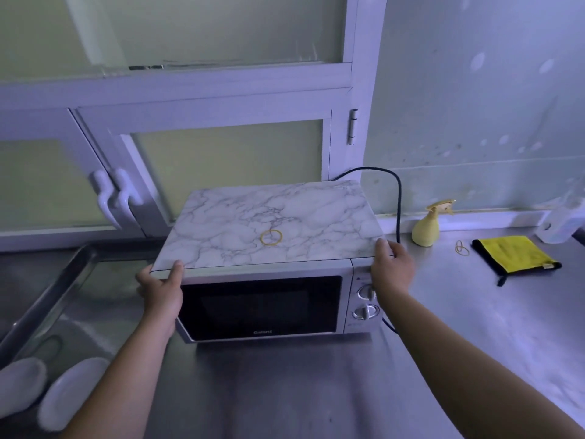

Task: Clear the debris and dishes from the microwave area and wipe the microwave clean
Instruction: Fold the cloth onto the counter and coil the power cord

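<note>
The marbled board [269, 213] lay atop the microwave [259, 307] on the tabletop [285, 375], long axis left to right, with the left grip [160, 288] and right grip [391, 269] each clasping one near corner and the rubber band [271, 237] resting midway between them, slightly farther back.

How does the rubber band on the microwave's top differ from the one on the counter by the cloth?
The top rubber band lies as one open round ring on the marble-patterned top; the counter rubber band is twisted into narrow loops on the steel counter, between spray bottle and yellow cloth. Both are yellow, flat, untouched.
</note>
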The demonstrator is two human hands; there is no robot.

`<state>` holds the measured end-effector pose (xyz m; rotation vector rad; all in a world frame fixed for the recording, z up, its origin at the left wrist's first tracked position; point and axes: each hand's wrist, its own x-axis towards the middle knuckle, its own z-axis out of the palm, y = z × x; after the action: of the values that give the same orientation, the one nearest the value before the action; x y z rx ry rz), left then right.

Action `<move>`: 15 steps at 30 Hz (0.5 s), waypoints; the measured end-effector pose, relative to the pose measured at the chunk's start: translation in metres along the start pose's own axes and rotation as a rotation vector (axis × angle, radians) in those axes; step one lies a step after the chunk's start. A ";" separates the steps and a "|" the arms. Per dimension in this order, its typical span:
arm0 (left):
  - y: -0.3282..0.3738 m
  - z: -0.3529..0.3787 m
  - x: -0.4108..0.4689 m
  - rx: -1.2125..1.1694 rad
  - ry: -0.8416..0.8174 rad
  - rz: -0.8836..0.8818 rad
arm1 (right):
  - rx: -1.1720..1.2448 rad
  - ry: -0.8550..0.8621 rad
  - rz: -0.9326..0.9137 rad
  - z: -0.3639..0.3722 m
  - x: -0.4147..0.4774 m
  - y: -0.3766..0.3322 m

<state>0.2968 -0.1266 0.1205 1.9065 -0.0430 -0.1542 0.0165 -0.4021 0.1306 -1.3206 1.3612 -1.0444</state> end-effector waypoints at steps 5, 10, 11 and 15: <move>0.006 -0.012 -0.026 0.094 0.158 -0.024 | 0.009 -0.194 0.023 -0.061 -0.012 0.006; -0.035 0.018 -0.136 -0.043 -0.057 0.206 | -0.117 -0.338 0.227 -0.133 -0.027 0.037; -0.045 0.030 -0.161 -0.015 -0.236 0.165 | -0.161 -0.387 0.261 -0.143 -0.031 0.042; -0.068 0.078 -0.239 0.143 -0.862 -0.035 | -0.276 -0.469 0.212 -0.166 -0.042 0.054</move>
<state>0.0465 -0.1517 0.0516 1.8495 -0.6114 -1.0055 -0.1574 -0.3626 0.1126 -1.4689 1.2727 -0.3761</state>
